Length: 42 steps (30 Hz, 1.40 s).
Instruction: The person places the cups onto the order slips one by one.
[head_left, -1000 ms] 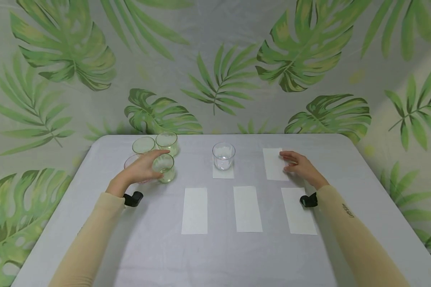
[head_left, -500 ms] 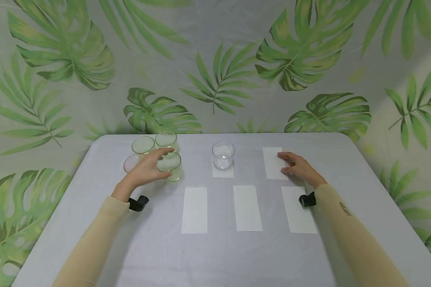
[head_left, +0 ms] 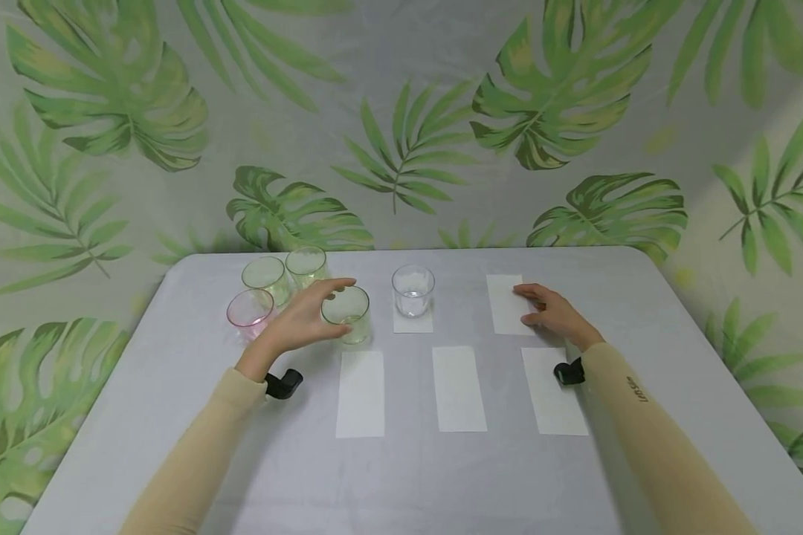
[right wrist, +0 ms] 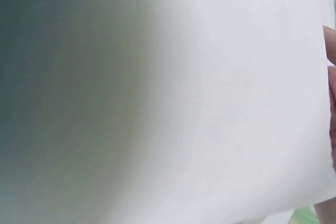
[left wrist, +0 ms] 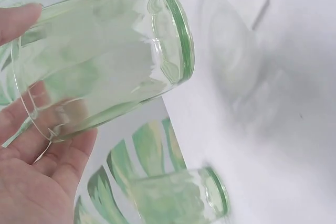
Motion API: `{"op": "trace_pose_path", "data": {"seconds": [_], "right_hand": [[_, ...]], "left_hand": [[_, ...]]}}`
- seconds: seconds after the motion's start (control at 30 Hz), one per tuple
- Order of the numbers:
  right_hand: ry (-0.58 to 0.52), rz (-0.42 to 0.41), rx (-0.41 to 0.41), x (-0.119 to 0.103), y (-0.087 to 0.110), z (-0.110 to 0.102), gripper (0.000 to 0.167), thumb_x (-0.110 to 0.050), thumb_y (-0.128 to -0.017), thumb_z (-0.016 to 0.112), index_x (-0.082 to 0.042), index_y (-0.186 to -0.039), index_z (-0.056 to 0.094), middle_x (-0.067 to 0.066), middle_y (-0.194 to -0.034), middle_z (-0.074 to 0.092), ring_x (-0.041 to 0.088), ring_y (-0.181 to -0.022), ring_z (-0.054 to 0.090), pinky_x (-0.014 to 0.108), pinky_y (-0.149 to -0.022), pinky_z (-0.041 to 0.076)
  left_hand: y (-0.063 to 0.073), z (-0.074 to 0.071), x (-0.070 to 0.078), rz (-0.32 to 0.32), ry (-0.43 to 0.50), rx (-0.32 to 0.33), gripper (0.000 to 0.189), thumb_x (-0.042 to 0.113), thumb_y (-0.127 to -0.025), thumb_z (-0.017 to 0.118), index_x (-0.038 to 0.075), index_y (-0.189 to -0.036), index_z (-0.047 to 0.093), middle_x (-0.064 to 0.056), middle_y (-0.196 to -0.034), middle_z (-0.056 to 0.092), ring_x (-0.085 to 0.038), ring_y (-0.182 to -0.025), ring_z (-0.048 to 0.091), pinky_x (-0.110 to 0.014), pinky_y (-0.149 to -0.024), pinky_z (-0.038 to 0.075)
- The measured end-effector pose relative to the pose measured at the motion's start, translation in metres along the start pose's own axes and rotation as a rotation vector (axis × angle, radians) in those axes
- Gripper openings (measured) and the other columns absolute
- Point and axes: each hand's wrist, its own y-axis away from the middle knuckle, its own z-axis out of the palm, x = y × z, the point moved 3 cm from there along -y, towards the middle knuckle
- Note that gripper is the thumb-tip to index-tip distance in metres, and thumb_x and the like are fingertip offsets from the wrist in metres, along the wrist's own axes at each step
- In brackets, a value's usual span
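My left hand grips a green-tinted drinking glass, thumb on the near side and fingers on the far side close below the rim. In the left wrist view the glass base hangs off the white tabletop, with a faint shadow beside it. My right hand rests at the right edge of the back-right white paper, fingers relaxed and holding nothing. A clear glass stands upright on another white paper between the hands.
Behind and left of my left hand stand a pink-tinted glass and two green-tinted glasses, one nearer and one farther back. Nearer me lies a row of white papers: left, middle and right.
My left hand has carried the green glass rightward, away from the other coloured glasses. The pink glass now shows more fully. My right hand stays almost where it was.
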Motion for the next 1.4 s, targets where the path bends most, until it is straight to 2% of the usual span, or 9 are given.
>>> {"op": "trace_pose_path", "data": {"seconds": [0.57, 0.73, 0.83, 1.03, 1.23, 1.4], "right_hand": [[-0.009, 0.023, 0.008, -0.001, 0.001, 0.001, 0.061, -0.001, -0.090, 0.064, 0.004, -0.144, 0.035, 0.025, -0.149, 0.030, 0.042, -0.139, 0.019, 0.053, -0.111, 0.020], [-0.027, -0.026, 0.018, 0.002, 0.002, 0.000, 0.060, -0.009, -0.089, 0.067, -0.001, -0.142, 0.041, 0.022, -0.147, 0.034, 0.042, -0.137, 0.022, 0.051, -0.111, 0.022], [-0.035, -0.049, 0.017, 0.001, 0.005, 0.000, 0.060, -0.013, -0.089, 0.069, -0.002, -0.141, 0.042, 0.022, -0.146, 0.036, 0.042, -0.137, 0.023, 0.052, -0.110, 0.023], [-0.034, 0.011, 0.017, 0.000, 0.002, 0.001, 0.058, 0.000, -0.089, 0.064, 0.003, -0.142, 0.038, 0.025, -0.148, 0.032, 0.042, -0.138, 0.020, 0.053, -0.111, 0.020], [-0.023, 0.024, 0.015, -0.004, 0.003, 0.001, 0.058, 0.004, -0.090, 0.062, 0.005, -0.142, 0.036, 0.025, -0.148, 0.031, 0.041, -0.139, 0.020, 0.052, -0.112, 0.020], [-0.020, 0.013, 0.014, -0.003, 0.004, 0.002, 0.058, 0.003, -0.090, 0.061, 0.005, -0.142, 0.036, 0.026, -0.148, 0.030, 0.041, -0.139, 0.020, 0.053, -0.111, 0.020]], "left_hand": [[-0.028, 0.033, 0.035, 0.158, 0.073, -0.015, 0.071, 0.017, -0.076, 0.081, 0.002, -0.137, 0.049, -0.011, -0.134, 0.051, -0.034, -0.112, 0.050, -0.047, -0.093, 0.044], [-0.037, 0.044, 0.044, 0.190, 0.091, -0.018, 0.071, 0.019, -0.075, 0.083, 0.003, -0.136, 0.050, -0.011, -0.133, 0.053, -0.030, -0.111, 0.051, -0.048, -0.093, 0.044], [-0.043, 0.050, 0.050, 0.215, 0.112, -0.022, 0.071, 0.018, -0.075, 0.083, 0.002, -0.136, 0.050, -0.013, -0.132, 0.053, -0.033, -0.112, 0.050, -0.049, -0.093, 0.044], [-0.054, 0.064, 0.061, 0.263, 0.122, -0.020, 0.070, 0.018, -0.075, 0.083, 0.002, -0.135, 0.050, -0.011, -0.133, 0.053, -0.029, -0.114, 0.050, -0.046, -0.095, 0.044], [-0.064, 0.077, 0.071, 0.255, 0.128, -0.031, 0.071, 0.020, -0.075, 0.083, 0.003, -0.136, 0.050, -0.010, -0.133, 0.053, -0.023, -0.113, 0.049, -0.042, -0.095, 0.045], [-0.074, 0.088, 0.078, 0.230, 0.152, -0.047, 0.072, 0.022, -0.076, 0.083, 0.003, -0.136, 0.049, -0.010, -0.133, 0.053, -0.024, -0.112, 0.048, -0.042, -0.094, 0.045]]}}
